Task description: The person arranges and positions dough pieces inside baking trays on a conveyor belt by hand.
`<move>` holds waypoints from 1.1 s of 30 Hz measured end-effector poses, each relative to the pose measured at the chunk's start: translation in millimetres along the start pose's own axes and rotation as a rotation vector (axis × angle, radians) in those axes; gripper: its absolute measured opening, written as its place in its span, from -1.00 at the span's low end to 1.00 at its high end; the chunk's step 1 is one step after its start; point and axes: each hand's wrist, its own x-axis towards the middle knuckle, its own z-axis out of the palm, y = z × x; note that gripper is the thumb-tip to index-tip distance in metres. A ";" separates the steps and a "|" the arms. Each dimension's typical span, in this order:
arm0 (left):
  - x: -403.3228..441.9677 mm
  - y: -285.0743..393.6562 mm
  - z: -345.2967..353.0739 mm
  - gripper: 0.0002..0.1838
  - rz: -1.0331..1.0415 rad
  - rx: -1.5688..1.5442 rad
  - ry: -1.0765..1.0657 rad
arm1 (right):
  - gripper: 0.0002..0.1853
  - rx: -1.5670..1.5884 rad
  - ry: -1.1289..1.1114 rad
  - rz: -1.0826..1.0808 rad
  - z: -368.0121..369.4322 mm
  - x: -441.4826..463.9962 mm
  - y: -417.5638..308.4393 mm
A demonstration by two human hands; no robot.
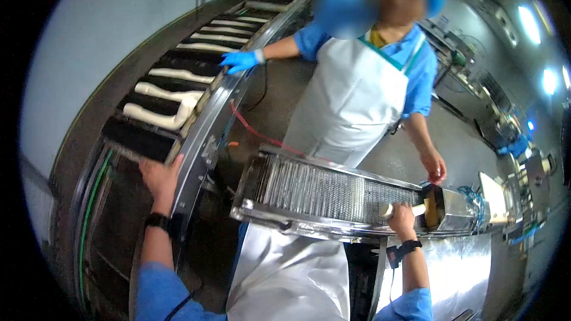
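Note:
My left hand (159, 177) is at the near end of a black tray (138, 140) on the conveyor, thumb at its corner and fingers along its edge. Pale dough strips (156, 117) lie across the trays beyond it, the nearest ones bent and touching. In my right hand (403, 221) is a short pale dough stick (388, 210), its two ends showing on either side of my fist. That fist is over the right end of a narrow metal-mesh belt (333, 193).
Across the mesh belt stands a co-worker in a white apron (351, 95), one blue-gloved hand (241, 61) on the conveyor's metal rail (223, 98), the other hand bare (434, 166) near a metal housing (458, 205). A red hose (256, 131) runs between the two lines.

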 end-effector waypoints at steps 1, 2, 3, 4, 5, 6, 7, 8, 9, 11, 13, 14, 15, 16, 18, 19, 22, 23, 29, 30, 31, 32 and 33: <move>1.5 -3.7 0.3 0.25 0.022 -0.001 0.003 | -0.55 0.053 -0.046 -0.102 3.0 15.8 9.3; 2.9 -10.1 7.2 0.28 0.047 -0.045 0.035 | -0.54 0.177 0.012 -0.122 -7.3 25.5 5.9; 4.8 -10.9 11.5 0.33 -0.002 -0.040 0.032 | -0.60 0.457 0.046 -0.152 -72.1 21.3 -31.2; 8.4 -11.6 15.1 0.35 -0.016 -0.030 0.033 | -0.71 0.675 0.042 -0.199 -87.0 32.7 -34.0; 9.3 -14.1 17.4 0.37 -0.022 -0.020 0.030 | -0.70 0.918 0.036 -0.222 -124.3 33.9 -52.0; 10.1 -15.5 20.3 0.37 -0.013 -0.011 0.021 | -0.68 1.160 0.026 -0.247 -161.4 35.4 -70.1; 11.3 -15.8 22.4 0.38 -0.018 -0.012 0.034 | -0.67 1.435 0.125 -0.314 -192.8 29.7 -98.1; 11.1 -16.5 22.9 0.38 -0.022 -0.015 0.048 | -0.63 1.530 0.118 -0.278 -223.3 19.5 -124.1; 12.3 -17.2 22.8 0.38 -0.011 -0.015 0.047 | -0.59 1.625 0.119 -0.246 -244.9 14.1 -149.7; 10.3 -18.6 22.5 0.38 -0.012 -0.035 0.034 | -0.53 1.873 -0.097 -0.511 -262.1 15.2 -182.5; 9.7 -20.9 17.0 0.35 0.040 -0.016 0.001 | -0.37 2.115 -0.436 -0.806 -266.6 12.6 -228.4; 18.4 -33.5 37.6 0.34 0.113 0.009 0.071 | -0.27 2.164 -0.584 -0.916 -269.6 8.9 -249.2; 16.0 -26.6 27.5 0.35 0.065 -0.047 0.002 | -0.16 2.136 -0.739 -0.951 -279.2 3.0 -268.7; 13.3 -19.9 17.4 0.35 0.014 -0.100 -0.064 | -0.14 2.130 -0.776 -1.009 -275.4 3.1 -279.1; 3.3 -14.8 13.9 0.36 -0.008 -0.039 0.039 | -0.11 2.125 -0.809 -1.059 -261.0 3.5 -274.1; 0.2 -12.3 11.8 0.35 0.001 -0.078 0.068 | -0.08 2.027 -0.723 -0.979 -256.4 4.1 -266.5; 11.5 -31.7 30.2 0.38 0.082 -0.171 0.117 | -0.03 1.651 -0.436 -0.813 -226.8 15.1 -235.8; 8.6 -26.1 21.3 0.39 0.047 -0.219 0.094 | -0.03 1.611 -0.435 -0.728 -213.7 16.4 -222.4; 7.8 -19.9 18.3 0.36 -0.001 -0.058 0.050 | 0.09 1.002 -0.069 -0.461 -152.0 20.8 -146.3; 8.8 -21.2 20.8 0.36 0.001 -0.062 0.049 | 0.15 0.775 0.181 -0.429 -151.6 21.3 -139.6; 11.4 -25.0 24.0 0.35 0.026 -0.094 0.061 | 0.15 0.774 0.186 -0.427 -154.2 22.9 -133.3; 12.5 -26.2 24.3 0.34 0.040 -0.112 0.070 | 0.17 0.647 0.350 -0.401 -159.6 25.0 -128.1; 12.9 -26.2 23.0 0.34 0.054 -0.130 0.080 | 0.19 0.517 0.514 -0.373 -167.2 27.8 -125.7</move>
